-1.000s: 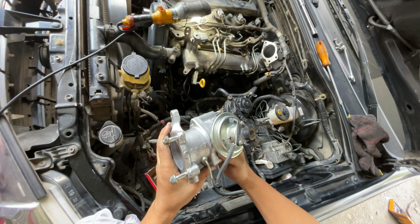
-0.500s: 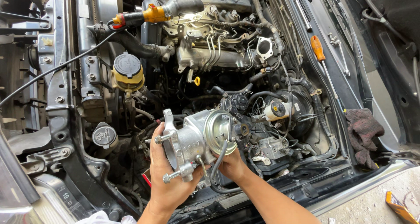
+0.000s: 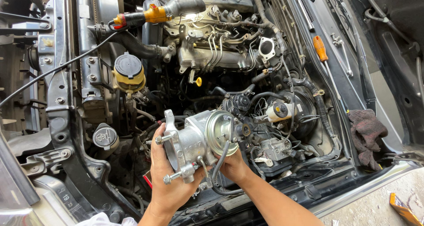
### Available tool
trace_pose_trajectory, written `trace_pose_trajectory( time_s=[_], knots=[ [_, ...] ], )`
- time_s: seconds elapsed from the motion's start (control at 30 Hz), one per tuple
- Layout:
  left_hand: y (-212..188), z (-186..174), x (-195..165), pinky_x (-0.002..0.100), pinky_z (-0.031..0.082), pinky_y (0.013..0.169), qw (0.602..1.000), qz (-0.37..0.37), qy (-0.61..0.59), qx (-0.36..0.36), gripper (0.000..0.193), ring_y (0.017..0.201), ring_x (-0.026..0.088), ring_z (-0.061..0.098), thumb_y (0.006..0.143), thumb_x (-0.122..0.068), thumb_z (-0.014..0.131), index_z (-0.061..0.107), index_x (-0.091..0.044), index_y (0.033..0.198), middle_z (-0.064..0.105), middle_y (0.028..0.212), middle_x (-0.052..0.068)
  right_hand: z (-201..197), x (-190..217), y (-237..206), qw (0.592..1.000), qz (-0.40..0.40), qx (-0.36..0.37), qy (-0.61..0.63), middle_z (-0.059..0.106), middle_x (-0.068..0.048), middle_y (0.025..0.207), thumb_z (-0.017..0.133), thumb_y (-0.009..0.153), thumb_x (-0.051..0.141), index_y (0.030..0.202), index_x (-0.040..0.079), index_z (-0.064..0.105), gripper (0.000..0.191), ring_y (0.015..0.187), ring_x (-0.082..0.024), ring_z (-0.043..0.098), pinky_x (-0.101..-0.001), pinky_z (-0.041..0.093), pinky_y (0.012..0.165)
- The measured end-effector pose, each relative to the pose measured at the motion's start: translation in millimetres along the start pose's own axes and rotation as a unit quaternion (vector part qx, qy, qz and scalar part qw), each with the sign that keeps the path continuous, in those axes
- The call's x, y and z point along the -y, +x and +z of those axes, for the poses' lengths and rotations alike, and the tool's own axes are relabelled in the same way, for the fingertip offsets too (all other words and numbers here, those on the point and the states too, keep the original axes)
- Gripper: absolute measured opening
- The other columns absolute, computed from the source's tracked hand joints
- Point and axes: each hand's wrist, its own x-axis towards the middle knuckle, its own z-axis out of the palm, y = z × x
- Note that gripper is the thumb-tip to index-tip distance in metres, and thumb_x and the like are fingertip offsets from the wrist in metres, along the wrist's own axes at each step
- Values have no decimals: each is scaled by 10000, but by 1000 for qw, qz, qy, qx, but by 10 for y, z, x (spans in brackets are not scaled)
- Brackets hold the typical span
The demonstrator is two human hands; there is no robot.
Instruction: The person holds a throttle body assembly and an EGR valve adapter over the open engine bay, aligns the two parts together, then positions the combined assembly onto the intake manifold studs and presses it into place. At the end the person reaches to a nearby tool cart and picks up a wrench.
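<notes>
Over the near edge of the engine bay, both hands hold a silver metal part (image 3: 194, 142) just above the engine. It is a cast housing with a round disc-shaped cap on its right end and studs sticking out at its left and lower sides. The left hand (image 3: 170, 177) grips the housing from below and from the left, thumb up along its flange, fingers closed round the underside. The right hand (image 3: 232, 166) cups the part from below on the right, under the round cap, fingers wrapped against it. A black hose (image 3: 216, 177) hangs from the part and loops down between the two hands.

Far left of the part stands a yellow reservoir (image 3: 128, 76) with a black cap. Near left sits a smaller black cap (image 3: 105, 136). On the right, an orange-handled screwdriver (image 3: 321, 49) lies along the bay's edge, and nearer, a dark red rag (image 3: 366, 135) rests on the same edge.
</notes>
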Motion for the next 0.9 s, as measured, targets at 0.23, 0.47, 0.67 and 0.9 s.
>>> trace_pose_trajectory(
  time_s=[0.23,0.47,0.67,0.9],
  knots=[
    [3,26,-20,410,511,988,1000,-12,0,-1,1136,1171,295,617,586,-132,910,276,32,1514,527,1325,193,27,22,5,1000,-8,8,5,683,-68,1220,715,926,56,1313,17,608,403,1133,-179,667,-346,539,991],
    [-3,27,-18,412,503,1008,1000,7,6,-2,1162,1210,303,596,579,-182,951,284,40,1505,509,1356,198,-11,-7,-9,1000,-18,15,2,682,-67,1228,697,946,51,1319,19,602,386,1143,-177,659,-340,535,977],
    [-7,51,9,408,504,996,1000,11,7,-9,1177,1189,301,603,572,-194,963,282,44,1502,519,1342,195,-40,-7,1,1000,-15,14,-6,680,-59,1228,689,952,44,1323,19,606,382,1143,-170,654,-335,533,975],
    [-18,49,-16,407,513,992,1000,0,4,-6,1146,1183,306,619,587,-174,944,293,33,1508,532,1343,194,-46,-19,-12,1000,-16,11,8,688,-58,1202,703,944,47,1298,17,618,365,1123,-168,664,-335,532,979]
  ],
)
